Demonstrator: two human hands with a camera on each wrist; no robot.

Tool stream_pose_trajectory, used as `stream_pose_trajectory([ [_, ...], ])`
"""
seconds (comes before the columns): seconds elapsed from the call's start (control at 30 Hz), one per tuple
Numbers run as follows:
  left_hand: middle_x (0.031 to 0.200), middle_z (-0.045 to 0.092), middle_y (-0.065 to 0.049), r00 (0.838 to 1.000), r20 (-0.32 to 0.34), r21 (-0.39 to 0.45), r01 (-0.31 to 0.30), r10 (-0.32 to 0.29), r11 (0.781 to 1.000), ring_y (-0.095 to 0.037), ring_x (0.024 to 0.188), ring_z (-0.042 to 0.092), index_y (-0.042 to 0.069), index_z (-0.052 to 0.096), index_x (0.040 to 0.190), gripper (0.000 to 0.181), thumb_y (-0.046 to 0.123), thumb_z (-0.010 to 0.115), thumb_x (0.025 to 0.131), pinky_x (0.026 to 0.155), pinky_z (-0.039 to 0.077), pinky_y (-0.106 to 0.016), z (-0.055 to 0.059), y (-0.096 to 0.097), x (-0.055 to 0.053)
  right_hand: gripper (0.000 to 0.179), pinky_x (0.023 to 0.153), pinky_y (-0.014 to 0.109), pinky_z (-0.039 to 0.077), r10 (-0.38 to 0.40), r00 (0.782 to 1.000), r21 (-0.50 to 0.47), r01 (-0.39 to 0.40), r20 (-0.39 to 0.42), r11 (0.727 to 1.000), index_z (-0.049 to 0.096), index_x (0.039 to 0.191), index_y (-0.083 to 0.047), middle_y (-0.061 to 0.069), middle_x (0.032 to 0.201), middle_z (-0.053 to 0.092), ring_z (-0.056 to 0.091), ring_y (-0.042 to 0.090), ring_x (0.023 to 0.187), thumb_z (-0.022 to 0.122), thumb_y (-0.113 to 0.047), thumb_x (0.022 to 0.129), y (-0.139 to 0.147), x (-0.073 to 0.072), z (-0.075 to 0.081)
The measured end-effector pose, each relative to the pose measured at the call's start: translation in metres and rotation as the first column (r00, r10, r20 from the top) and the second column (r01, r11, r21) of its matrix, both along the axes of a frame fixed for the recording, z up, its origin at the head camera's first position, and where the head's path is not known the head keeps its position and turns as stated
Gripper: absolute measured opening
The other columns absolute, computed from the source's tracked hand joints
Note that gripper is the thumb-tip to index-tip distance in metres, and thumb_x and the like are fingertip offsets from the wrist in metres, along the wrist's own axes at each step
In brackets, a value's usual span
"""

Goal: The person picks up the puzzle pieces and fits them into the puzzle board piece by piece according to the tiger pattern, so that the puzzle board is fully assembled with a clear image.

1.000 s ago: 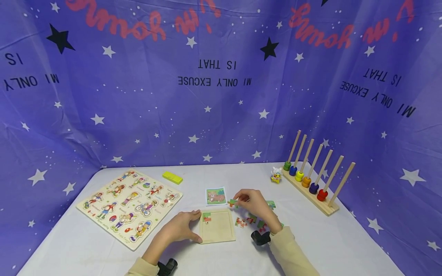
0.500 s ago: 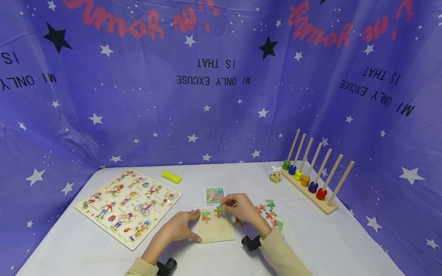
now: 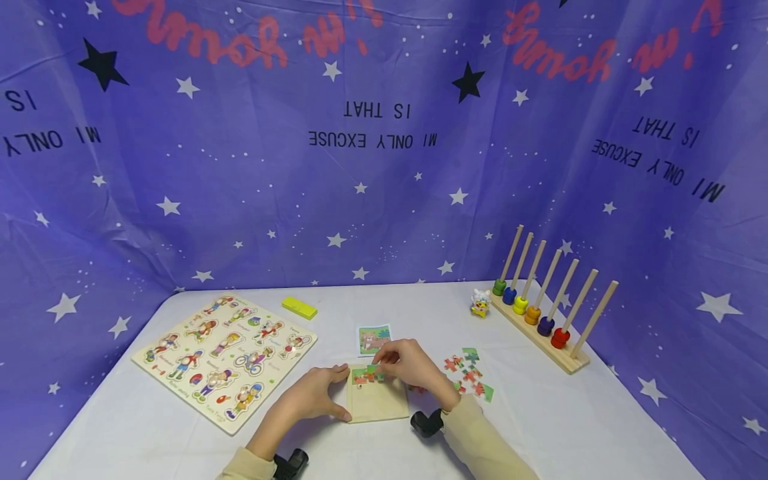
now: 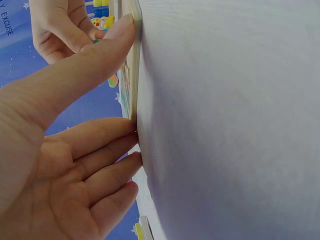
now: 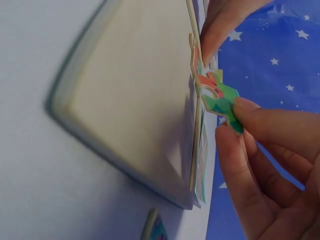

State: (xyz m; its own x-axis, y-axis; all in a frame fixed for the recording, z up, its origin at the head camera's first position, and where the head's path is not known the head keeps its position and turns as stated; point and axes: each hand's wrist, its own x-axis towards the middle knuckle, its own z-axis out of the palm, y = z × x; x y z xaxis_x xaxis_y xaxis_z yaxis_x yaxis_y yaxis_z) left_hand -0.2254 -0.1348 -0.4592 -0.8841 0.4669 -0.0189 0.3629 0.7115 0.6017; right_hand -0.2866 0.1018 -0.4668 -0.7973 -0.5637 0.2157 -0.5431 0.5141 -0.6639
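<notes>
My right hand (image 3: 408, 363) pinches a green and red jigsaw piece (image 5: 222, 100) between thumb and finger. In the right wrist view that piece is tilted, right by another jigsaw piece (image 5: 195, 57) at the far edge of the wooden puzzle tray (image 3: 378, 405). The other piece lies in the tray's upper left corner; whether the two interlock, I cannot tell. My left hand (image 3: 312, 395) rests against the tray's left side, thumb at the near corner and fairly straight fingers (image 4: 107, 132) at the far one. Behind the tray lies a picture card (image 3: 374, 340), partly covered by my right hand.
Several loose jigsaw pieces (image 3: 471, 375) lie right of the tray, some behind my right wrist. A large figure puzzle board (image 3: 225, 360) and a yellow block (image 3: 299, 308) are left. At right stand a small figurine (image 3: 480, 303) and a peg rack (image 3: 540, 332) with coloured beads.
My right hand has carried the jigsaw piece leftward from beside the card to over the tray, next to the piece in the corner. My left hand has stayed at the tray's left side.
</notes>
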Motion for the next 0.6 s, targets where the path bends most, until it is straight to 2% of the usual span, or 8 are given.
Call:
stream_pose_trajectory([
  [0.37,0.140,0.048,-0.023,1.000,-0.003,0.002,-0.005,0.005,1.000,-0.045,0.128,0.043,-0.009,0.054,0.130,0.088,0.030,0.089,0.060,0.108,0.031,-0.058,-0.0005,0.0004,0.0007,0.004,0.051,0.019,0.047,-0.022,0.999,0.035,0.021,0.025,0.999,0.074,0.088,-0.010,-0.009,0.074,0.063,0.052,0.003,0.057,0.074,-0.009,0.084,-0.0038,-0.0050,-0.0059],
  [0.6,0.140,0.049,-0.022,1.000,-0.010,-0.006,-0.003,0.003,1.000,-0.044,0.128,0.043,-0.009,0.054,0.130,0.088,0.032,0.089,0.060,0.108,0.031,-0.058,-0.0026,0.0000,-0.0007,0.004,0.050,0.018,0.045,-0.025,1.000,0.056,0.025,0.001,0.998,0.073,0.086,-0.010,-0.008,0.072,0.063,0.050,0.003,0.057,0.075,-0.011,0.083,-0.0045,-0.0050,-0.0064],
])
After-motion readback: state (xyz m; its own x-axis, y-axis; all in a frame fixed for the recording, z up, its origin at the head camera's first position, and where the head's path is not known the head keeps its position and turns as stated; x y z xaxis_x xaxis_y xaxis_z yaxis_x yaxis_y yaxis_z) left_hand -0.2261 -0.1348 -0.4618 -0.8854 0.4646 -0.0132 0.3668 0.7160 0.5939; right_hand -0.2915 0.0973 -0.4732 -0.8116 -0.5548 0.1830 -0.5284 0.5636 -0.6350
